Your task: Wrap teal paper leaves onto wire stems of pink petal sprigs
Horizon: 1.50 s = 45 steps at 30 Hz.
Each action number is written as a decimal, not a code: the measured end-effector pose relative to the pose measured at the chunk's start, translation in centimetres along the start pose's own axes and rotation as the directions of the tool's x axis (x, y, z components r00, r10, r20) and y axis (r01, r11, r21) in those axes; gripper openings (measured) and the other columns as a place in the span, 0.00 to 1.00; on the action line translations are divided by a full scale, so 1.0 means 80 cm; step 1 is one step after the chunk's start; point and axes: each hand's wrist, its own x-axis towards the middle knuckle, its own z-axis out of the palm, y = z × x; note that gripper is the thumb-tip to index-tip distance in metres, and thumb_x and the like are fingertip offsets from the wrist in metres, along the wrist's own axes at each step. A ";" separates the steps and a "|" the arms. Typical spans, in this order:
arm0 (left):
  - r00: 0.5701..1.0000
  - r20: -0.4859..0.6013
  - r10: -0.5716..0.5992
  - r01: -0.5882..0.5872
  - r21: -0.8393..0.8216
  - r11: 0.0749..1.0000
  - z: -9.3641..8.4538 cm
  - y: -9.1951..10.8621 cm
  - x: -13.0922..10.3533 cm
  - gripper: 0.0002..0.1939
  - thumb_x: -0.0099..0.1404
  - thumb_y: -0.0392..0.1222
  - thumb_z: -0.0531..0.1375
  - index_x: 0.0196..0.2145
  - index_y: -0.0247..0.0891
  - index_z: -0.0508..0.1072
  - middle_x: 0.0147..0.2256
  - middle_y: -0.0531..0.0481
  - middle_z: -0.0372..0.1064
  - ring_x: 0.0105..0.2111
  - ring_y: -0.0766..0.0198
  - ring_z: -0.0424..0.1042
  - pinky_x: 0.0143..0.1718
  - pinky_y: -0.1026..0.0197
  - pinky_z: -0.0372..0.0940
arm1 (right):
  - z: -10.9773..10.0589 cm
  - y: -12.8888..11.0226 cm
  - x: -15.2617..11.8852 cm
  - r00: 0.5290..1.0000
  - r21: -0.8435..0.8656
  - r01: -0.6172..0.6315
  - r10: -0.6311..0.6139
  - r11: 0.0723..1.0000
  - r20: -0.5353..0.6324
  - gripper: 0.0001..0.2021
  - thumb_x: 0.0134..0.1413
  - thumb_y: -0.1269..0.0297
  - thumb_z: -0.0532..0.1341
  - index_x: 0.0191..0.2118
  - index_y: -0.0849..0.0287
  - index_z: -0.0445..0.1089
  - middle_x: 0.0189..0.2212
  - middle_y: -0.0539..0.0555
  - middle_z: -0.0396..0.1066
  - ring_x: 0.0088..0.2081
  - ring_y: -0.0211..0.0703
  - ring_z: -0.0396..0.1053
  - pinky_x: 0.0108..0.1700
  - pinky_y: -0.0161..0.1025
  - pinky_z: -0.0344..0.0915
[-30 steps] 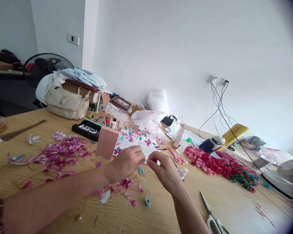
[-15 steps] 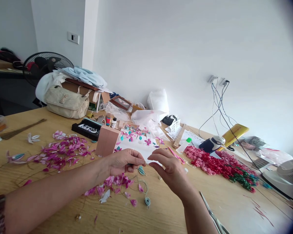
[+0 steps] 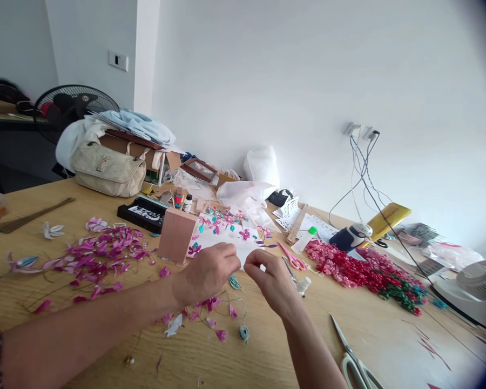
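Note:
Above the table's middle my left hand (image 3: 209, 274) is closed, its back toward me and its fingertips pinched. My right hand (image 3: 272, 282) faces it with only a small gap between them, thumb and fingers also pinched together. Whatever the fingers hold is too small or hidden to make out. Behind the hands lies a white sheet (image 3: 222, 236) with pink and teal flowers on it. Just beyond the fingertips rests a small teal leaf piece (image 3: 234, 281). Loose pink petals (image 3: 221, 335) and a coil of teal thread (image 3: 244, 333) lie below the hands.
A pile of pink petals (image 3: 101, 246) spreads at left beside a wooden block (image 3: 177, 235) and a black tray (image 3: 142, 214). Toward the right are pink scissors (image 3: 294, 256), a green-capped bottle (image 3: 303, 241), red flower strands (image 3: 360, 273) and large scissors (image 3: 354, 356).
My left hand has rolled over so that its back now shows. My right hand has shifted slightly left and down, uncovering a small white bottle and more of the large scissors.

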 end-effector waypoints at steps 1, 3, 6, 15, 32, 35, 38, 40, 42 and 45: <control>0.998 -0.005 0.059 -0.059 0.085 0.995 0.002 -0.001 -0.001 0.13 0.62 0.32 0.48 0.21 0.34 0.65 0.26 0.51 0.58 0.30 0.64 0.59 0.32 0.62 0.54 | 0.002 0.003 0.002 0.996 0.063 -0.086 0.084 0.994 0.032 0.08 0.46 0.71 0.54 0.20 0.58 0.59 0.16 0.45 0.56 0.21 0.35 0.55 0.23 0.33 0.51; 0.999 -0.009 0.032 -0.031 0.085 0.996 0.004 -0.002 0.000 0.13 0.61 0.31 0.49 0.21 0.34 0.65 0.26 0.51 0.58 0.30 0.64 0.59 0.32 0.62 0.54 | 0.002 0.012 0.005 0.985 0.136 -0.165 0.156 0.977 0.076 0.08 0.47 0.70 0.53 0.20 0.58 0.59 0.16 0.44 0.54 0.21 0.34 0.54 0.22 0.32 0.51; 0.963 0.051 -0.266 0.270 -0.260 0.927 -0.001 0.001 0.006 0.07 0.58 0.33 0.55 0.22 0.34 0.67 0.25 0.53 0.59 0.27 0.67 0.59 0.29 0.64 0.54 | -0.009 0.021 0.003 0.998 0.142 -0.065 0.064 0.988 0.016 0.05 0.50 0.68 0.53 0.25 0.58 0.61 0.20 0.46 0.59 0.25 0.36 0.58 0.27 0.33 0.55; 0.784 0.498 -0.370 0.602 -0.755 0.259 -0.006 -0.007 0.006 0.09 0.49 0.40 0.63 0.22 0.33 0.67 0.17 0.58 0.55 0.17 0.74 0.50 0.18 0.67 0.40 | -0.014 0.018 -0.022 0.911 -0.172 0.388 -0.405 0.905 -0.078 0.05 0.52 0.72 0.57 0.36 0.57 0.65 0.31 0.52 0.66 0.32 0.39 0.65 0.33 0.35 0.60; 0.993 -0.009 0.120 -0.118 0.103 0.988 0.006 -0.003 -0.001 0.14 0.63 0.33 0.49 0.23 0.33 0.69 0.26 0.51 0.58 0.28 0.65 0.59 0.30 0.63 0.54 | 0.014 0.015 -0.011 0.966 0.369 -0.257 0.244 0.893 0.082 0.08 0.46 0.65 0.56 0.20 0.59 0.59 0.17 0.45 0.54 0.22 0.35 0.52 0.26 0.34 0.49; 0.999 -0.050 0.005 -0.005 -0.013 1.000 0.007 -0.004 0.001 0.11 0.62 0.33 0.51 0.24 0.33 0.70 0.25 0.52 0.59 0.28 0.67 0.61 0.29 0.66 0.55 | 0.014 0.019 -0.010 0.952 0.502 -0.302 0.279 0.810 0.122 0.08 0.46 0.62 0.56 0.22 0.59 0.60 0.19 0.45 0.57 0.23 0.35 0.55 0.28 0.34 0.53; 0.976 -0.033 -0.217 0.202 -0.247 0.948 0.006 -0.003 0.006 0.07 0.58 0.34 0.56 0.22 0.34 0.70 0.24 0.54 0.60 0.26 0.69 0.61 0.27 0.68 0.55 | 0.008 0.016 -0.016 0.961 0.521 -0.252 0.274 0.815 0.037 0.08 0.47 0.60 0.56 0.27 0.60 0.63 0.22 0.47 0.61 0.25 0.36 0.57 0.31 0.35 0.55; 0.951 0.003 -0.309 0.290 -0.357 0.888 0.006 -0.002 0.009 0.06 0.56 0.36 0.57 0.22 0.34 0.70 0.23 0.54 0.61 0.25 0.69 0.60 0.26 0.68 0.55 | 0.004 0.014 -0.024 0.968 0.504 -0.223 0.251 0.834 0.013 0.09 0.48 0.59 0.56 0.29 0.59 0.63 0.22 0.47 0.61 0.25 0.36 0.58 0.30 0.35 0.55; 0.929 0.035 -0.369 0.346 -0.438 0.830 0.007 -0.003 0.010 0.06 0.54 0.39 0.58 0.23 0.34 0.71 0.22 0.55 0.62 0.24 0.69 0.59 0.25 0.68 0.54 | -0.002 0.016 -0.033 0.970 0.407 -0.229 0.244 0.884 0.015 0.09 0.50 0.58 0.54 0.29 0.58 0.62 0.21 0.47 0.60 0.25 0.37 0.59 0.29 0.35 0.56; 0.904 0.069 -0.423 0.396 -0.511 0.763 0.007 -0.005 0.010 0.07 0.52 0.41 0.59 0.24 0.34 0.72 0.21 0.55 0.63 0.24 0.69 0.59 0.25 0.67 0.53 | -0.025 0.034 -0.052 0.950 -0.064 -0.310 0.307 0.949 -0.050 0.09 0.51 0.60 0.51 0.25 0.57 0.61 0.20 0.48 0.62 0.25 0.40 0.61 0.28 0.36 0.54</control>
